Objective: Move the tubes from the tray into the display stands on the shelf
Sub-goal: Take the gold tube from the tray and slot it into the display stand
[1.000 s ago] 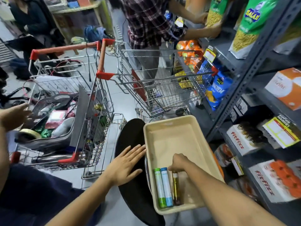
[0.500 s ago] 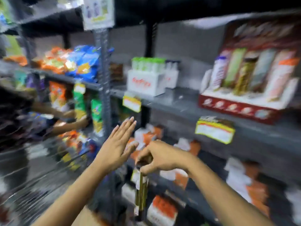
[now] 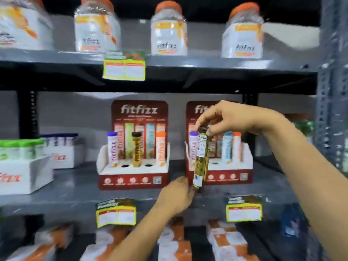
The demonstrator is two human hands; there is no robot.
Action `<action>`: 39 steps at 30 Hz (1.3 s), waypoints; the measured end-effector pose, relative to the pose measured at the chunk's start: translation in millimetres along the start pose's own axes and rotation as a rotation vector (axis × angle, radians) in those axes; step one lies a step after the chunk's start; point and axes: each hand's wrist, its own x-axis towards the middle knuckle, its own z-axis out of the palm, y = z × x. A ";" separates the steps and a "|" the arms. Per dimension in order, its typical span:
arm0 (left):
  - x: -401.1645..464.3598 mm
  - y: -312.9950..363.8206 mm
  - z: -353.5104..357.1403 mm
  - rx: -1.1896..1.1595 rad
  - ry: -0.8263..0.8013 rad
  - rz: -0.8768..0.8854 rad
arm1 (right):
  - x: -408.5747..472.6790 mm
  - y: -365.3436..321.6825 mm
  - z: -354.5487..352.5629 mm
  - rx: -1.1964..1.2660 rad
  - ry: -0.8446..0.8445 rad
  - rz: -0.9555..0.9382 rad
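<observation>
My right hand pinches the dark cap of a gold tube and holds it upright in front of the right display stand. That stand holds a purple-capped tube, a blue one and an orange one. My left hand reaches up to the shelf edge by the tube's lower end; its fingers look loosely curled and hold nothing I can see. The left display stand carries purple, gold and orange tubes with two bare holes between them. The tray is out of view.
White boxes of green- and blue-capped tubes sit at the left of the grey shelf. Orange-lidded jars line the shelf above. Yellow price tags hang off the shelf edge; orange boxes fill the shelf below.
My view swung up from the tray and trolley to the shelf. My right hand took the gold tube out of the tray and raised it to the right stand; my left hand followed.
</observation>
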 end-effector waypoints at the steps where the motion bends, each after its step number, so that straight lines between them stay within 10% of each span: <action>1: 5.6 0.8 5.8 0.055 -0.011 -0.035 | 0.6 8.5 -9.5 -0.013 -0.001 0.017; 26: 26.0 -8.4 28.7 0.190 -0.108 -0.136 | 76.0 118.9 -82.2 -0.155 -0.144 0.361; 39: 22.7 -5.9 24.9 0.166 -0.120 -0.139 | 88.4 144.6 -70.2 -0.312 -0.079 0.125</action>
